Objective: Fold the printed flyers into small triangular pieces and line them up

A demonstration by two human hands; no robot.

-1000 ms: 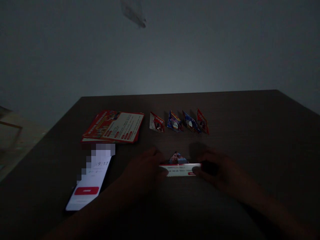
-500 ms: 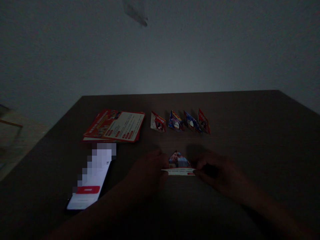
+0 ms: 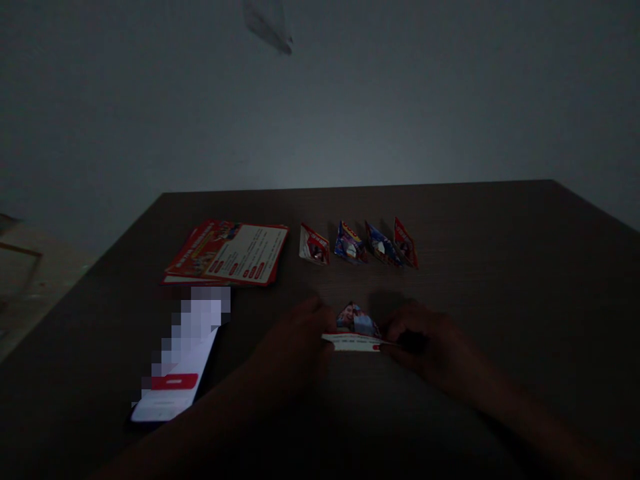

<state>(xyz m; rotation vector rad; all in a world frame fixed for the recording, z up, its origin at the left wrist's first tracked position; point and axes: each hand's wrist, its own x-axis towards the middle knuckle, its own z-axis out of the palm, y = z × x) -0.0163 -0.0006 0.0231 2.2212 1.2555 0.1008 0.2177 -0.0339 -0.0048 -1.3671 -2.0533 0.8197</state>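
Note:
A partly folded paper sheet lies low over the table between my two hands. Its upper part comes to a printed triangular peak, and a white strip with lettering runs along its lower edge. My left hand pinches the left end of that strip. At the opposite end, the thumb and fingers of my right hand close on the paper. The fingertips are partly lost in the dim light. Beyond my hands stand several small folded paper pieces in a row, printed in red and blue.
A stack of red and white printed flyers lies at the left on the dark table. Nearer me, beside my left forearm, is a phone with a lit, partly blurred screen. A pale wall rises behind the table.
My right hand has shifted slightly along the right end of the strip, now covering more of it. The whole view has moved a little; the other things stay put.

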